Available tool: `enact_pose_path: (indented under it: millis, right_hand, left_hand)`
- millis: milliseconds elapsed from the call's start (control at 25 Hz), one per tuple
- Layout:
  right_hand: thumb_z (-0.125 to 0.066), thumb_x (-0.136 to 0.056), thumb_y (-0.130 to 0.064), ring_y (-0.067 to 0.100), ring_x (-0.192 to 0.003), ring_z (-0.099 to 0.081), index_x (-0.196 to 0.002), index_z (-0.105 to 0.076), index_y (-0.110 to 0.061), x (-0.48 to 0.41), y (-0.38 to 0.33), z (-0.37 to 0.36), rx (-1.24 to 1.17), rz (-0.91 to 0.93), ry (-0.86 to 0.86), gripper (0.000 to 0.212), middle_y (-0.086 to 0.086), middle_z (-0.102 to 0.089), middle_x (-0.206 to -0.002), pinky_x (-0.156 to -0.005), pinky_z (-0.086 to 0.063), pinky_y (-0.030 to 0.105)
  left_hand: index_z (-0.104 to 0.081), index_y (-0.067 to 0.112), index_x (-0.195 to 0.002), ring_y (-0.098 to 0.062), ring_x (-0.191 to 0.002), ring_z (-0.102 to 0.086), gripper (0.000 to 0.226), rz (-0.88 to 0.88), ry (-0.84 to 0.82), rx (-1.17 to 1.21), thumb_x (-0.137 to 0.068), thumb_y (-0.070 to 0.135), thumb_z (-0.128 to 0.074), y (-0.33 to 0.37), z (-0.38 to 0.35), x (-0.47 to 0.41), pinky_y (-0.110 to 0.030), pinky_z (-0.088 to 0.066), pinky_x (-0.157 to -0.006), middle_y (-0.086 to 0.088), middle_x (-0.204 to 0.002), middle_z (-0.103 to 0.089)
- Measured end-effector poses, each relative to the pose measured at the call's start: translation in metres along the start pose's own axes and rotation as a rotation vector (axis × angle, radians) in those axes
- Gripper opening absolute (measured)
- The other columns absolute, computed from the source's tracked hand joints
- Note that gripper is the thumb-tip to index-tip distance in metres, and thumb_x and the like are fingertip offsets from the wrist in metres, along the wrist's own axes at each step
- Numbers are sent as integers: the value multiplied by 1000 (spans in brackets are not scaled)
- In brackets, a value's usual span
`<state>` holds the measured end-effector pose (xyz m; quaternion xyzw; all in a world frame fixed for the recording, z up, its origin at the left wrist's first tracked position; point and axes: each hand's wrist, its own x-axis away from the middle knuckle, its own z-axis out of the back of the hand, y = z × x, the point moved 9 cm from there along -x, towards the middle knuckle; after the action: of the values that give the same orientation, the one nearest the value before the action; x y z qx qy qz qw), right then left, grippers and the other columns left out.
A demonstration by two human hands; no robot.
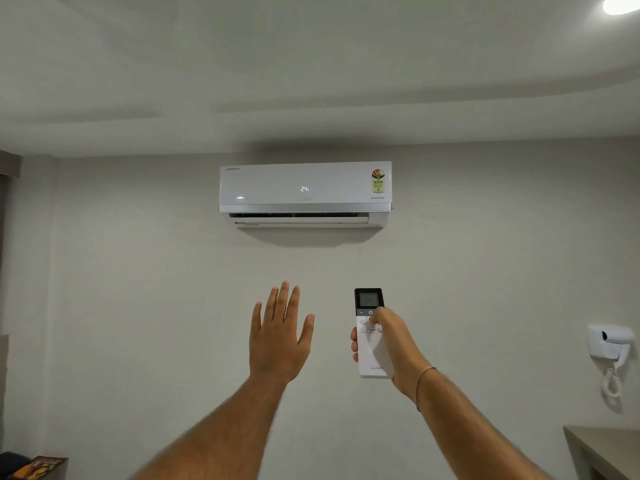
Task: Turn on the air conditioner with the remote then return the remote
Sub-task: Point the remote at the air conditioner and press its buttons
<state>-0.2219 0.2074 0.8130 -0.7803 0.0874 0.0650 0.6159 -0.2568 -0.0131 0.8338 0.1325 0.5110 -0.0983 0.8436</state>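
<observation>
A white air conditioner point(304, 192) hangs high on the wall straight ahead. Its front panel shows a lit "24" and the bottom flap stands open. My right hand point(393, 344) holds a white remote point(370, 336) with a dark screen upright below the unit, pointed up at it. The thumb rests beside the power button under the screen. My left hand point(278, 336) is raised to the left of the remote, palm toward the wall, fingers spread, holding nothing.
A wall-mounted white hair dryer point(609, 344) with a coiled cord hangs at the right. A tabletop corner point(602, 448) juts in at the lower right. A dark printed booklet point(40, 467) lies at the lower left. A ceiling light point(621, 3) glows top right.
</observation>
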Motion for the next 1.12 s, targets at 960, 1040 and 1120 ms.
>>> enact_pose_path:
  millis: [960,1040,1120]
  right_hand:
    - [-50,-86,-17,31,-60,-69,-114,-62,-6,8,1,-10,-15,-49,-33,32,18,-75,-81,-63,-61,36]
    - [-50,-84,-18,31,-60,-69,-113,-62,-6,9,0,-12,-17,-35,-35,34,19,-74,-81,-63,-61,36]
    - [-50,-82,-18,31,-59,-69,-118,-62,-4,10,-1,-13,-16,-23,-35,40,19,-74,-81,-61,-61,36]
  left_hand:
    - [-16,30,-168,-22,-163,-11,69,-26,2,1,-106,60,-22,7,8,0,-49,-8,-131,0,-176,-14]
    - [-17,29,-168,-22,-163,-11,69,-22,-1,11,-106,60,-21,7,8,0,-50,-9,-131,0,-176,-16]
    - [-19,29,-168,-23,-162,-13,69,-46,-2,-1,-106,60,-21,9,9,0,-50,-12,-131,-1,-176,-17]
